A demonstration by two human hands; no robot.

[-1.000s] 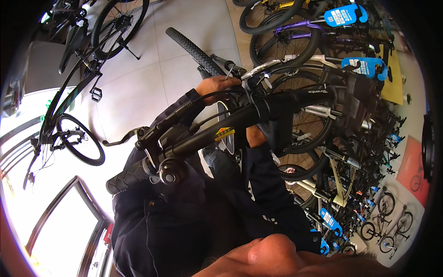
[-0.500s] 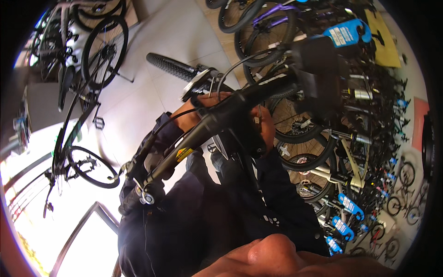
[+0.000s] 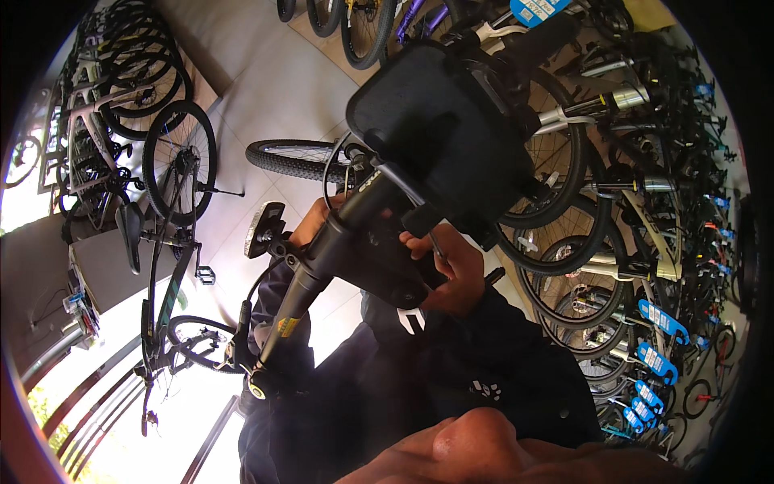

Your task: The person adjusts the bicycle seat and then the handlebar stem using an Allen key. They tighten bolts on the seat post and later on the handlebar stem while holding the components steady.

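**A:** In the head view, what were the hands on?

**B:** A black bicycle [image 3: 355, 234], lifted close under the camera. Its saddle [image 3: 435, 129] filled the middle of the picture, and the dark frame tube ran down toward the lower left. The right hand [image 3: 451, 266] sat under the saddle, fingers curled shut around the dark part beneath it. The left hand [image 3: 310, 222] lay against the frame tube beside a pedal [image 3: 264, 228]; most of it was hidden, so I couldn't tell whether its fingers were closed.

**A:** And the step in hand?

**B:** I'd judge the bicycle was being carried or turned, with its front wheel [image 3: 298, 160] off the tiled floor [image 3: 274, 89].

**A:** What did the next move call for?

**B:** Probably a firm hold at both ends and care with the row of parked bicycles [image 3: 629, 242], close on the right.
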